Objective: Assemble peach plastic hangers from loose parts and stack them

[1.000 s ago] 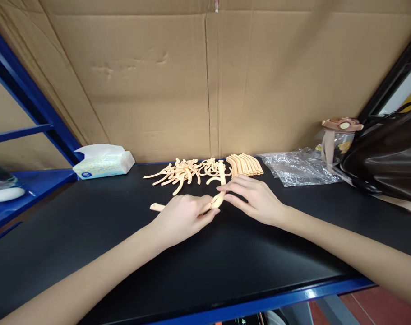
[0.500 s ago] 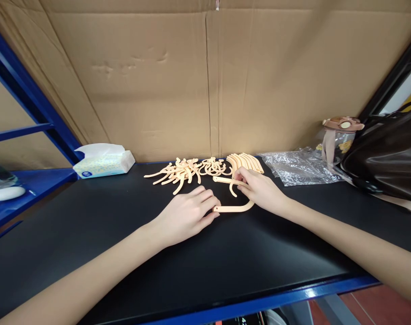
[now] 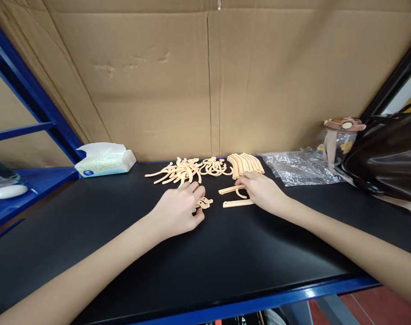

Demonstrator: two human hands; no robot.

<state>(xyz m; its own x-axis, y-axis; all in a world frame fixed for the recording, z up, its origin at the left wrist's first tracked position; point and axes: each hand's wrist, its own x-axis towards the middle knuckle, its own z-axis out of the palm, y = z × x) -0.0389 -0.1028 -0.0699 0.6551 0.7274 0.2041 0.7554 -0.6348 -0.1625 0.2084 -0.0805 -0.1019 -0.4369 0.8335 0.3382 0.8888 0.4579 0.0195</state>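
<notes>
Status of the pieces, left to right. A jumbled pile [image 3: 181,170] of loose pale pieces lies at the back of the bench, in no order. In front of it, my left grip [image 3: 180,204] has its fingers curled around a few small wavy pieces [image 3: 205,203]; I cannot tell whether the thumb presses on them, nor whether they are joined to one another. Beside the pile sits a cluster of curled pieces [image 3: 214,166], also loose. Nearer me, an upper strip [image 3: 229,190] and a lower strip [image 3: 235,204] lie apart from each other, with a thin curved piece [image 3: 241,194] between them. A row of long strips [image 3: 246,164] at the back is in order, side by side. My right grip [image 3: 262,188] has its fingertips on the upper strip and covers the far end of the lower one; the thumb is hidden, so I cannot tell whether it clamps. No finished assembly can be made out; most pieces lie loose.

Surface and surroundings, left to right. A blue frame [image 3: 19,74] and a blue shelf [image 3: 49,180] bound the left side. A tissue pack [image 3: 105,163] stands near the shelf. The bench [image 3: 191,275] is matt black with a blue front edge. Cardboard [image 3: 140,85] closes the back. To the right: a clear plastic bag [image 3: 302,167], a lidded bottle [image 3: 345,141] and a dark bag [image 3: 388,158].
</notes>
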